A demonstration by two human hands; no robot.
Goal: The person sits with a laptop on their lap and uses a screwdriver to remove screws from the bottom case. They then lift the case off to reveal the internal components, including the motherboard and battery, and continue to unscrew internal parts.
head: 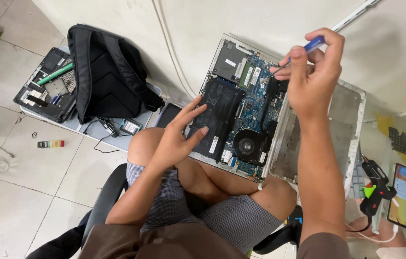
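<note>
Well left of the left hand point(176, 139), a black backpack point(109, 72) is propped across a dismantled laptop base point(45, 88). The opened laptop point(241, 110) is steadied on the knees by that hand, fingers spread flat on its black battery point(217, 112). Above it, a blue-handled screwdriver point(299, 55) is pinched by the right hand point(313, 72), tip lowered onto the circuit board.

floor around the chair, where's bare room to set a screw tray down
Bare tiles lie at lower left, bordered by the chair, the small coloured block and the backpack with its tray of parts. The right side is crowded: glue gun, phone, cables. The lap is filled by the open laptop.
</note>
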